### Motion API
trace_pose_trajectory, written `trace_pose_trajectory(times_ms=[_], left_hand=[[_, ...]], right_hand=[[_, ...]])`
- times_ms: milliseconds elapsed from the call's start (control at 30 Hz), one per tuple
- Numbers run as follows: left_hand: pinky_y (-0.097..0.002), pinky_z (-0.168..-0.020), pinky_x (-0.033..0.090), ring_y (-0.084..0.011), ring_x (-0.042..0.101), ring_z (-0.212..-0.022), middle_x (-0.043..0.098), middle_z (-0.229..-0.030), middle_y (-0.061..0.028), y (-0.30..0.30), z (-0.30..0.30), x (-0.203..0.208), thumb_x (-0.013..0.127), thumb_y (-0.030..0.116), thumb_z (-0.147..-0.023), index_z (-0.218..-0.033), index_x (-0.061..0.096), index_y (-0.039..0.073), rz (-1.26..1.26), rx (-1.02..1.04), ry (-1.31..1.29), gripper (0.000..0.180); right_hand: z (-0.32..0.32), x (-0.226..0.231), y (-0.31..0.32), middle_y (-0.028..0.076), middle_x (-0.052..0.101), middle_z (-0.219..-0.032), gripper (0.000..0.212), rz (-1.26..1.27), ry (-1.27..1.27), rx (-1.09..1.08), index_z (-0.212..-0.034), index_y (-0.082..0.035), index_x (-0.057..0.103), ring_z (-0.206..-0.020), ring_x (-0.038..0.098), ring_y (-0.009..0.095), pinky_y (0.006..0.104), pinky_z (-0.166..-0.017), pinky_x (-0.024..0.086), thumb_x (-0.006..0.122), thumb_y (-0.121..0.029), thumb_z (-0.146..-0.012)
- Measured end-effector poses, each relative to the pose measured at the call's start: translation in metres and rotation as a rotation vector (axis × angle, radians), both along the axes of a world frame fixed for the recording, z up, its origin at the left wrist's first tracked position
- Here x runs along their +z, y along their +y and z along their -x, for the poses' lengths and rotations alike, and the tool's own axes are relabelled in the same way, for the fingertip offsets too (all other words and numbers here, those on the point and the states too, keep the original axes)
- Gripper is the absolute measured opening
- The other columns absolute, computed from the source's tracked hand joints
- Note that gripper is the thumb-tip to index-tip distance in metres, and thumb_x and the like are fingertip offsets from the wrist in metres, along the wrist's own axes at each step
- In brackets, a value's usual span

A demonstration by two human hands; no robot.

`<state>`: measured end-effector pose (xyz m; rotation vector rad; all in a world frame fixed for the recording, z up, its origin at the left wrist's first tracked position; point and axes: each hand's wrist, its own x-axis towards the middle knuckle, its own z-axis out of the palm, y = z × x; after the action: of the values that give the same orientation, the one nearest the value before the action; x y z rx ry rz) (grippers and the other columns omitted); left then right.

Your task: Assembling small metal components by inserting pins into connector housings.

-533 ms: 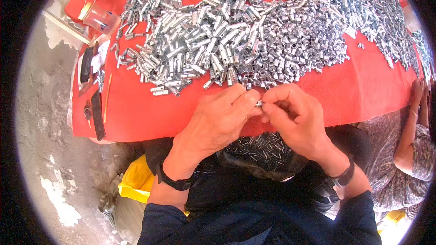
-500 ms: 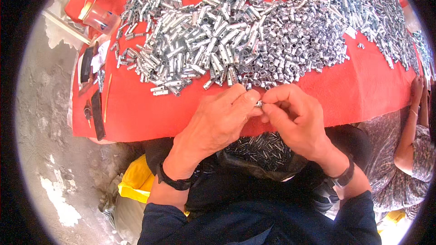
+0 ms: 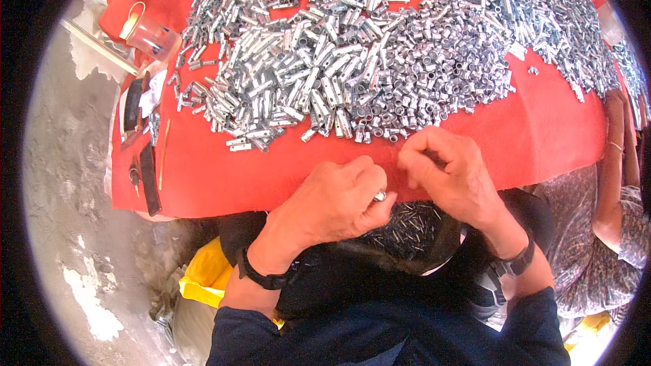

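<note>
My left hand (image 3: 329, 200) is curled closed over the near edge of the red cloth (image 3: 264, 176). A small shiny metal tube (image 3: 380, 196) pokes out between its thumb and forefinger; most of it is hidden. Apart from it, my right hand (image 3: 453, 176) holds its thumb and forefinger pinched together just above the cloth. Whatever is in that pinch is too small to make out. Beyond both hands lie a heap of longer metal tubes with holes (image 3: 322, 61) and, to its right, a heap of short metal sleeves (image 3: 444, 61).
Below my hands, a dark bag in my lap holds many thin metal pins (image 3: 410, 230). At the left lie a flat black bar (image 3: 150, 179), a thin wooden stick (image 3: 164, 152) and a clear plastic container (image 3: 152, 35). Another person's arm (image 3: 610, 169) rests at the right edge.
My hands, together half a second ago, have come apart. The left has moved down toward me with the metal tube; the right stays near its place, fingers still pinched.
</note>
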<state>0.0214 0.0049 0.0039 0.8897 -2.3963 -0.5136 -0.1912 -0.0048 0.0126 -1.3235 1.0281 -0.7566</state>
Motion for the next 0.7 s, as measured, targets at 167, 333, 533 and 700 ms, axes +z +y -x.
trace_pose_trajectory(times_ms=[167, 333, 533, 700], left_hand=[[-0.043, -0.075, 0.05, -0.0325, 0.057, -0.089, 0.056, -0.095, -0.0144, -0.005, 0.015, 0.023, 0.08, 0.029, -0.075, -0.099, 0.061, 0.005, -0.056, -0.113, -0.149, 0.038], [-0.0465, -0.101, 0.039, -0.0349, 0.049, -0.122, 0.055, -0.129, -0.0132, -0.057, 0.014, 0.024, 0.068, 0.031, -0.087, -0.122, 0.059, 0.007, 0.343, 0.159, -0.188, 0.043], [-0.0487, -0.108, 0.03, -0.0286, 0.043, -0.131, 0.052, -0.137, -0.0066, -0.064, 0.004, 0.012, 0.062, 0.02, -0.091, -0.131, 0.056, 0.012, 0.326, 0.254, -0.394, 0.041], [-0.0495, -0.108, 0.03, -0.0279, 0.045, -0.129, 0.055, -0.134, -0.0052, -0.051, -0.004, 0.002, 0.066, 0.017, -0.086, -0.127, 0.059, 0.013, 0.322, 0.221, -0.347, 0.042]], right_hand=[[0.006, -0.017, -0.009, 0.016, 0.058, -0.082, 0.011, 0.755, 0.576, -0.179, -0.09, -0.003, 0.056, -0.071, 0.062, 0.036, 0.0411, -0.058, 0.051, 0.065, -0.009, -0.089], [-0.002, -0.021, -0.005, 0.014, 0.053, -0.085, 0.017, 0.829, 0.774, -0.155, -0.09, -0.004, 0.051, -0.071, 0.061, 0.034, 0.0443, -0.059, 0.051, 0.065, -0.015, -0.09], [0.0, -0.019, -0.007, 0.017, 0.055, -0.088, 0.018, 0.741, 0.835, -0.215, -0.099, -0.004, 0.054, -0.074, 0.06, 0.039, 0.0475, -0.061, 0.049, 0.066, -0.011, -0.089], [0.005, -0.019, -0.009, 0.017, 0.055, -0.089, 0.018, 0.762, 0.882, -0.134, -0.097, -0.003, 0.053, -0.073, 0.06, 0.039, 0.048, -0.061, 0.049, 0.065, -0.014, -0.09]])
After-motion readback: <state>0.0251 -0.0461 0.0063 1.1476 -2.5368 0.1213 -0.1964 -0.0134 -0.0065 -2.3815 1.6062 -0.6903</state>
